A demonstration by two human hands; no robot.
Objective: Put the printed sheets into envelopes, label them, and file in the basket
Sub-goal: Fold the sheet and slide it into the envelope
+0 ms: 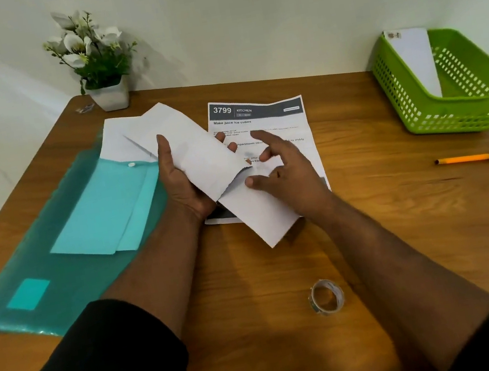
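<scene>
My left hand (182, 181) grips a white envelope (195, 148) above the middle of the table, its open mouth toward my right. A folded white sheet (261, 215) sticks out of that mouth. My right hand (281, 163) rests on the sheet with thumb and fingertips, the other fingers spread. Under both hands lies a printed sheet (261, 117) headed "3799 KITCHEN". The green basket (451, 115) stands at the far right with one white envelope (416, 59) leaning inside it.
A teal plastic folder (56, 265) with more white envelopes (114, 142) poking out lies at the left. An orange pen (478, 158) lies at the right, a roll of clear tape (326, 297) near the front. A potted white flower (95, 58) stands at the back left.
</scene>
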